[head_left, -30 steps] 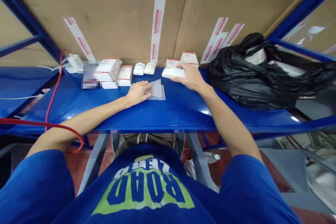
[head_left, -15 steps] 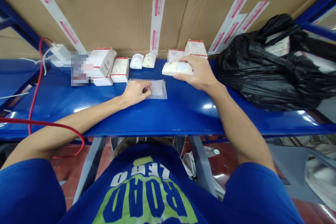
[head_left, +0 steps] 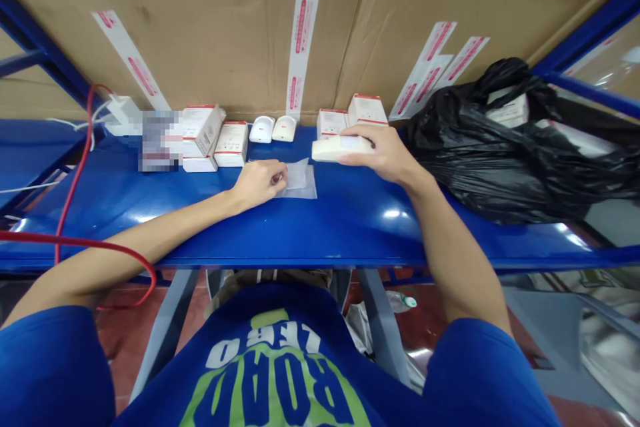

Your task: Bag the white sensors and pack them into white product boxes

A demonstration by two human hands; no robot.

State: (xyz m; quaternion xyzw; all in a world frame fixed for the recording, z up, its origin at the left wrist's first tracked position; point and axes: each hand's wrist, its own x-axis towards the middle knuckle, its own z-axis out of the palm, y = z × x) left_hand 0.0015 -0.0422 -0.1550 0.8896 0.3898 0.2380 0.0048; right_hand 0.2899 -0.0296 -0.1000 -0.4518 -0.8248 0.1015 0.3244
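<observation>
My right hand (head_left: 385,153) is closed around a flat white device (head_left: 330,148), which it holds just above the blue shelf (head_left: 320,220). My left hand (head_left: 257,181) rests on the shelf with its fingers pinched on the edge of a clear plastic bag (head_left: 301,178) lying flat. Two small white rounded devices (head_left: 274,128) stand behind the bag against the cardboard wall. Two white boxes with red trim (head_left: 350,117) sit just behind my right hand.
Several white and red boxes (head_left: 210,137) are grouped at the back left. A black plastic bag (head_left: 505,140) holding white boxes fills the right of the shelf. A red cable (head_left: 75,240) and a white charger (head_left: 120,110) lie at the left. Cardboard (head_left: 225,20) walls the back.
My right hand has lifted the white device off the shelf and drawn it slightly nearer. My left hand stays pinched on the clear bag. The camera view shifted.
</observation>
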